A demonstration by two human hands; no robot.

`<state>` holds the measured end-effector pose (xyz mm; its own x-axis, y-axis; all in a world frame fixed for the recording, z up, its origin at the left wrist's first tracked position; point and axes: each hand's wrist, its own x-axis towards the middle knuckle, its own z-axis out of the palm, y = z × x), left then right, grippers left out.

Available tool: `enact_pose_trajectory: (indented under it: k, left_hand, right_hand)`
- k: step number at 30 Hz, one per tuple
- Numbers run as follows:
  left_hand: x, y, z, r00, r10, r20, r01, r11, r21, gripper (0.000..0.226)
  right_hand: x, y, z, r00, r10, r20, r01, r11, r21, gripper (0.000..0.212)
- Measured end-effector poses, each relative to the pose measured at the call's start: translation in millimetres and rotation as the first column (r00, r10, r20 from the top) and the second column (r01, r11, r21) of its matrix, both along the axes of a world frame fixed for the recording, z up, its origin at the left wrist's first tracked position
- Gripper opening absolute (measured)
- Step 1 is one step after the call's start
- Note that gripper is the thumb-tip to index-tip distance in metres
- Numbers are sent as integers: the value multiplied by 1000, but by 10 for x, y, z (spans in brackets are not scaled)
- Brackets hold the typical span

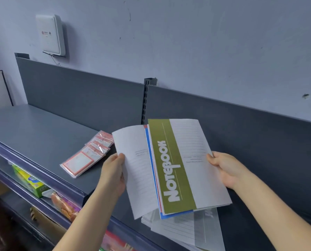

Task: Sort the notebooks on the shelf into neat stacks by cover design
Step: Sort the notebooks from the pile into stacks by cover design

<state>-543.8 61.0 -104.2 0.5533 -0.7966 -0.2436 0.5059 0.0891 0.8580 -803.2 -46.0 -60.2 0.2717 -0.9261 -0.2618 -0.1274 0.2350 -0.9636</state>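
Thumb and curled fingers of the left hand pinch a thin white ruled notebook. The right hand grips a fanned sheaf topped by an olive-banded notebook, above a loose notebook pile on the matte grey metal shelf, near plastic-sleeved label packets.

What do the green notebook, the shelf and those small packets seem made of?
Green notebook: thin matte paper or card; no sheen, thin edge. Shelf: likely painted metal, dull grey, with a folded front lip. Packets: glossy clear plastic, catching glare, over printed paper.
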Motion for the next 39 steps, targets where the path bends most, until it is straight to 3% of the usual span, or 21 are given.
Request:
enact_pose_trajectory:
  k: [4, 7, 12, 16, 19, 21, 25, 28, 30, 33, 36, 39]
  left_hand:
    - [171, -41, 7, 970, 194, -146, -214, 967, -139, 21]
    - [77, -69, -3, 930, 215, -297, -276, 944, -183, 31]
    - [-463, -127, -346, 930, 144, -338, -146, 989, 19, 32]
    - [-644, -10, -645, 967, 85, -239, -51, 989, 142, 49]
    - [-561, 105, -703, 979, 9, -202, 27, 984, 174, 34]
    - [-446, 151, -674, 981, 3, -196, 40, 976, 215, 15]
    - [-198, 217, -562, 987, -8, -160, 44, 974, 223, 24]
    - [-10, 239, -535, 986, -165, 21, 152, 944, 293, 26]
    - [98, 255, -524, 965, -217, 146, 160, 932, 325, 22]
    - [154, 291, -468, 918, -285, 275, 170, 911, 375, 33]
    - [128, 341, -428, 940, -313, 138, 240, 891, 384, 44]
    - [32, 443, -331, 891, -452, -35, 438, 838, 324, 26]
  right_hand:
    - [-147, -19, 47, 997, -78, 15, 78, 997, 25, 20]
    - [-178, 25, -38, 992, -117, 41, 112, 988, 109, 20]
    - [-149, 202, -323, 989, -145, 34, 137, 975, 173, 16]
    - [-448, 213, -523, 969, -152, -194, 161, 986, 34, 17]
    - [-723, 212, -633, 932, -99, -349, 128, 990, 59, 18]
    - [-845, 205, -710, 926, -81, -369, 135, 983, 123, 21]
    - [-906, 215, -809, 936, -81, -342, 144, 976, 164, 22]
    - [-879, 216, -839, 932, -96, -349, 157, 976, 149, 21]
    - [-856, 210, -836, 924, -102, -369, 158, 980, 125, 21]
    - [-831, 210, -762, 908, -85, -410, 127, 989, 75, 20]
    - [-836, 194, -635, 907, -78, -414, 91, 996, 11, 20]
    - [-894, 178, -500, 916, -103, -387, 86, 994, -62, 21]
